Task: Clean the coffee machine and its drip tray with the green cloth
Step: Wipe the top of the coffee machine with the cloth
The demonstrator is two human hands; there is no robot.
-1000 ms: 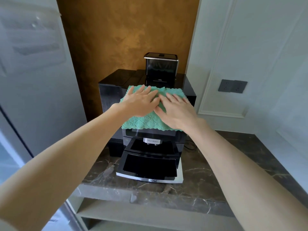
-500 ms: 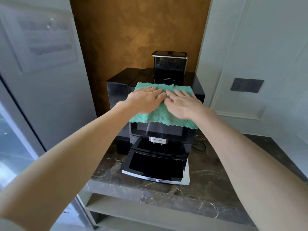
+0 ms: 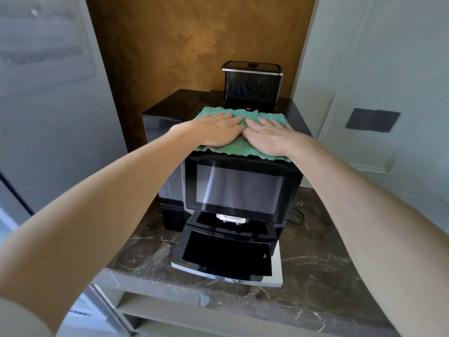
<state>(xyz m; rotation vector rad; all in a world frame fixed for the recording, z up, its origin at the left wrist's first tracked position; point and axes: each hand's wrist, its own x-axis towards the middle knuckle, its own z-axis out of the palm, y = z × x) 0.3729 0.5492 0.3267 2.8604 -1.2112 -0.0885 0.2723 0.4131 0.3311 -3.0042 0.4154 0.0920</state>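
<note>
A black coffee machine [image 3: 239,186] with a dark front screen stands on a marble counter. The green cloth [image 3: 239,147] lies spread flat on its top, front edge just at the top's front rim. My left hand [image 3: 215,131] and my right hand [image 3: 269,137] press flat on the cloth side by side, fingers stretched toward the back. The black drip tray [image 3: 226,256] juts out at the machine's base, below the spout [image 3: 232,218].
A black bean hopper [image 3: 252,85] rises at the back of the machine's top, just behind the cloth. The dark marble counter [image 3: 323,276] extends to the right. A grey wall socket [image 3: 373,119] sits on the right wall. A shelf lies below the counter.
Both hands have slid the cloth backward over the machine's top; it hung over the front screen before and now leaves the screen uncovered.
</note>
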